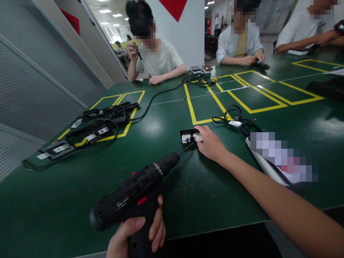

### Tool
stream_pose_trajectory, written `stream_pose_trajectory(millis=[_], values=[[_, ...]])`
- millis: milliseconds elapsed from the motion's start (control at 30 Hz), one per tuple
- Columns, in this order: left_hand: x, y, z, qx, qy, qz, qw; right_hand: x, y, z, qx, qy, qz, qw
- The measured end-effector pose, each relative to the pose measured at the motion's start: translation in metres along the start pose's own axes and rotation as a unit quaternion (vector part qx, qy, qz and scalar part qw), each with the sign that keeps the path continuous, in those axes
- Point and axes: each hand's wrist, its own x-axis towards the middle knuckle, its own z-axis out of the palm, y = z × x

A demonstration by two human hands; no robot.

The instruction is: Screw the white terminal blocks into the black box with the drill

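My left hand (137,231) is wrapped round the grip of a black cordless drill (139,186) with red details. Its long thin bit points up and to the right. The tip reaches the near edge of a small black part with white labels and a bit of blue (187,138), which lies on the green table; whether it touches a screw I cannot make out. From the right, my right hand (211,143) reaches in with its fingers closed on the right end of that part. The fingertips are partly hidden behind it.
Black power adapters with cables (99,125) lie at the left on the green table (67,200). A coiled cable (236,118) and a phone-like device with a blurred screen (279,157) are at the right. Several people sit across, one near small boxes (201,68). Yellow tape outlines mark the tabletop.
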Motion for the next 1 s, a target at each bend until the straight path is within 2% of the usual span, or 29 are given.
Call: stream_pose_trajectory(millis=[167, 1000], values=[[-0.0006, 0.0004, 0.0023, 0.007, 0.014, 0.001, 1.000, 0.0002, 0.0000, 0.0006, -0.009, 0.000, -0.001, 1.000], [0.0011, 0.0009, 0.0014, 0.010, -0.001, 0.006, 1.000, -0.0006, -0.0001, 0.0008, -0.009, -0.001, -0.003, 1.000]])
